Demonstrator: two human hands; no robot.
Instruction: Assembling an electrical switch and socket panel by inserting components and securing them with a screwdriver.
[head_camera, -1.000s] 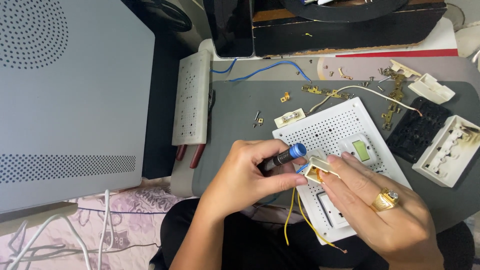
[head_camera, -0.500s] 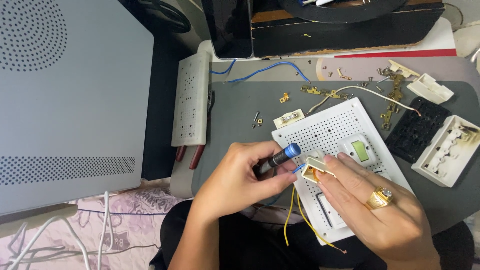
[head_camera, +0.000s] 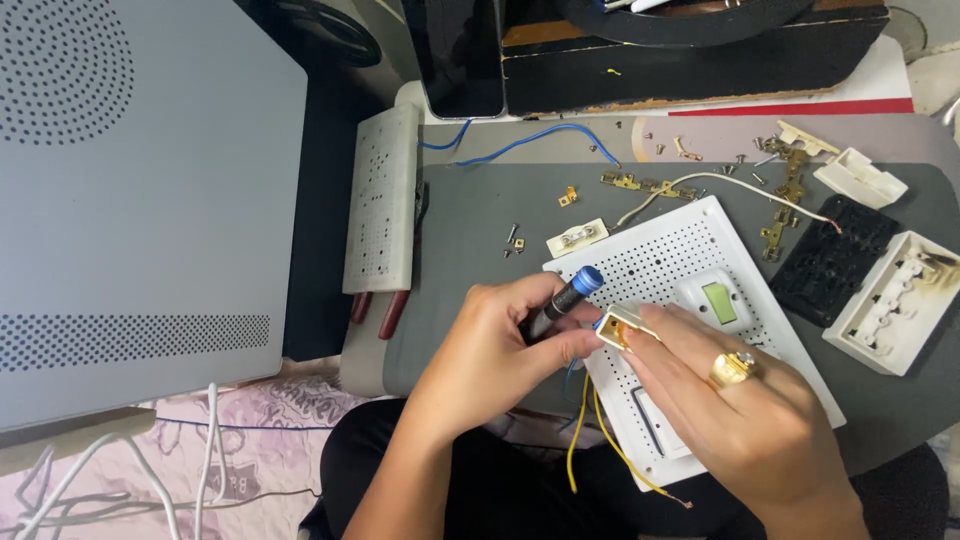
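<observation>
— What's changed since a moment ago?
— Little. Your left hand (head_camera: 500, 345) stays closed around the blue-capped screwdriver (head_camera: 563, 299); your right hand (head_camera: 740, 420) still pinches the small switch part (head_camera: 622, 325) above the white perforated board (head_camera: 690, 255).

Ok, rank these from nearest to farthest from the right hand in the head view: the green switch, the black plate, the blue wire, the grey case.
1. Green switch: just above the right hand, on the white perforated panel.
2. Black plate: farther up and right, beside the panel.
3. Blue wire: near the mat's top edge, up and left.
4. Grey case: far left.
</observation>
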